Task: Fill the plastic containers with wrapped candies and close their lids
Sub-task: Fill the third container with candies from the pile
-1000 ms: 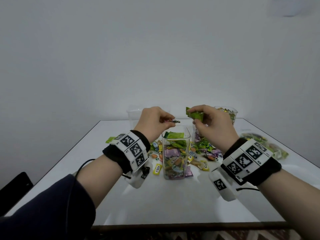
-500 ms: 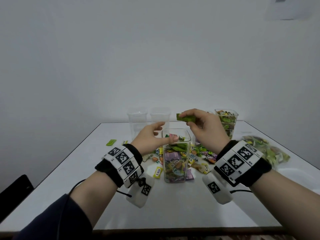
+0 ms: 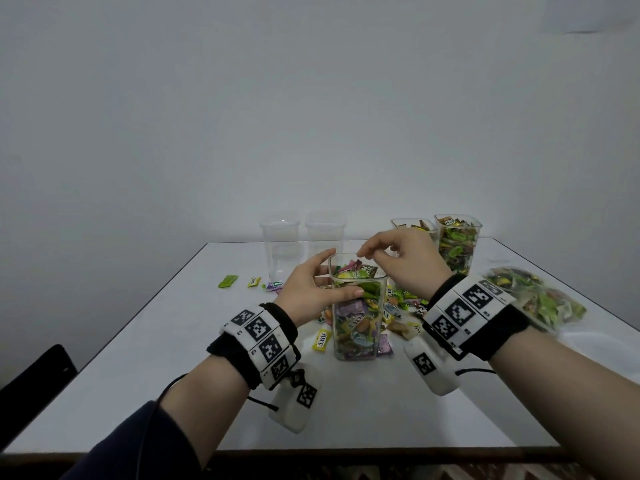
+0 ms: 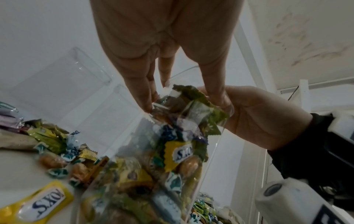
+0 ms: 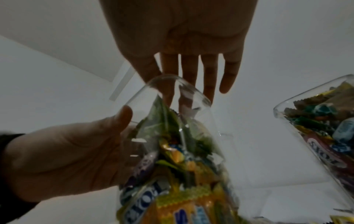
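Two empty plastic containers [image 3: 280, 244] stand at upper centre-left of the head view. At centre, the left hand [image 3: 308, 292] clasps the nearly full container [image 3: 358, 306], thumb and fingers wrapped round it. The right hand [image 3: 401, 261] hovers over its rim, fingers loosely spread, holding nothing. Filling looks almost finished; next, probably a lid, none visible. Only the right wrist view shows those fingers [image 5: 208, 75] straight and apart.
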`<state>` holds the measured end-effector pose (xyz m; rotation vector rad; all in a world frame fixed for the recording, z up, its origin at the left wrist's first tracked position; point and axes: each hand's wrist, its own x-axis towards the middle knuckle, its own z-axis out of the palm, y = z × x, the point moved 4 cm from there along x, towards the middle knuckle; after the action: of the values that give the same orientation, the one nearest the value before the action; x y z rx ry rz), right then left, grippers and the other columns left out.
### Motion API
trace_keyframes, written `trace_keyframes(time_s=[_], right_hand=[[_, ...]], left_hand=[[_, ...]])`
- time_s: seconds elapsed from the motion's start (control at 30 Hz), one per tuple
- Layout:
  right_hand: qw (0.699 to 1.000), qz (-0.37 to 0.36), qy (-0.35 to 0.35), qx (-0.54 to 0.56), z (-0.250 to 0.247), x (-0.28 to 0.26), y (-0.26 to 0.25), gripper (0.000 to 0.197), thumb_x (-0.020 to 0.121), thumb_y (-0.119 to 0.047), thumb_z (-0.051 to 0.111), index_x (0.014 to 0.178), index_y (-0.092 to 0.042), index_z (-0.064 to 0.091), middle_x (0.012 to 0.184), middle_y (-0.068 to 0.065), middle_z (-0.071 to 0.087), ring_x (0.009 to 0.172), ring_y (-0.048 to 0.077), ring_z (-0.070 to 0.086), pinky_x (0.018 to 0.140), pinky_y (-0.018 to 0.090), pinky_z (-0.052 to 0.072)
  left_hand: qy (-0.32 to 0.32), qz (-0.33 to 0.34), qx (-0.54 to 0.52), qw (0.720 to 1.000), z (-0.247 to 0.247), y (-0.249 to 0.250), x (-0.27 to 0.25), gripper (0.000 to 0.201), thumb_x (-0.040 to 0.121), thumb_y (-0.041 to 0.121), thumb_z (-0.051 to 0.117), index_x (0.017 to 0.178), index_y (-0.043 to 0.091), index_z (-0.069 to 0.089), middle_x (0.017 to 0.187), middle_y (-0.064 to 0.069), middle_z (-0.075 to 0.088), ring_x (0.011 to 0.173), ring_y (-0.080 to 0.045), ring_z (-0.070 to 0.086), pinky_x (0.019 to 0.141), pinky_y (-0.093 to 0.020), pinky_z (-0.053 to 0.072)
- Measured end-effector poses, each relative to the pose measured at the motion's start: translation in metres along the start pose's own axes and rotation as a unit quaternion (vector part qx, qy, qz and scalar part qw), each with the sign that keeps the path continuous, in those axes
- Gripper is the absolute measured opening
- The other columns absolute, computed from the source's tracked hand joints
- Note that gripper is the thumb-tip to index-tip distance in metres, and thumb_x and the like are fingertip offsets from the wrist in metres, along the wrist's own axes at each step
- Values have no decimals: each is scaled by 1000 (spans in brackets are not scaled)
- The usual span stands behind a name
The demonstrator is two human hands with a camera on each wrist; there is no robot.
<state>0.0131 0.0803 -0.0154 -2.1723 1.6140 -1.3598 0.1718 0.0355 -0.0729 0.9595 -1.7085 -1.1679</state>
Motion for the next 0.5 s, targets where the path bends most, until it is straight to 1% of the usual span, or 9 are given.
trace_keyframes(time_s=[0.07,0.13,0.2,0.23,0.3,0.33,0.4,0.43,0.5], right_hand=[[998,1,-58,-40,6,2,1,24,85,-11,54,86,-23,75,89,-9,70,91,2,59,79,13,40],[990,-15,-122,-75,14,1,0,22,87,-18,55,91,-25,76,96,-8,70,98,1,54,82,15,40],[982,-21,-156,-104,18,1,0,21,89,-22,55,95,-26,76,98,-4,67,103,3,47,86,24,40],[981,-22,-159,-108,18,1,0,21,89,-24,56,95,-26,75,99,-3,66,103,3,47,87,25,39],[986,-29,-139,-87,13,1,0,19,90,-25,57,93,-25,76,97,-7,68,99,0,51,87,23,40],[991,-31,-117,-64,9,0,1,18,90,-24,57,91,-25,76,95,-12,68,94,-8,53,85,18,41],[998,-21,-59,-23,-1,-3,4,18,90,-21,57,89,-27,74,90,-21,63,80,-19,52,75,8,39],[999,-9,-32,-6,-7,-5,8,19,91,-19,57,88,-28,73,87,-22,61,71,-17,52,68,11,39],[999,24,4,23,-17,-10,16,20,91,-15,56,86,-26,72,84,-14,65,56,1,53,57,21,41]], left_hand=[[4,0,1,1000,1,-1,-1,87,67,15,84,141,23,40,121,-6,60,107,-18,62,78,-29,55],[6,0,-1,1000,1,-2,-1,86,68,14,83,142,23,39,122,-6,60,108,-17,62,77,-27,54],[4,0,-2,1000,1,-2,-1,87,69,14,83,142,24,38,122,-5,60,109,-17,61,72,-24,54],[4,0,2,1000,1,-2,-1,87,69,15,83,142,24,38,123,-5,59,110,-17,60,70,-24,53],[3,-1,16,1000,1,-1,-1,90,69,18,83,145,24,35,126,-4,58,114,-18,58,75,-28,53],[2,-3,26,1000,0,-1,0,92,68,21,83,146,24,33,129,-5,56,117,-18,56,80,-31,53],[-9,-6,67,998,-3,-1,0,97,68,27,83,148,22,28,133,-4,53,122,-16,51,94,-31,48],[-20,-7,97,995,-6,-1,-1,100,67,31,83,149,20,26,135,-3,52,125,-15,49,99,-30,44],[-48,-6,165,985,-14,0,-3,100,67,37,81,149,21,27,139,-3,50,129,-15,45,103,-29,40]])
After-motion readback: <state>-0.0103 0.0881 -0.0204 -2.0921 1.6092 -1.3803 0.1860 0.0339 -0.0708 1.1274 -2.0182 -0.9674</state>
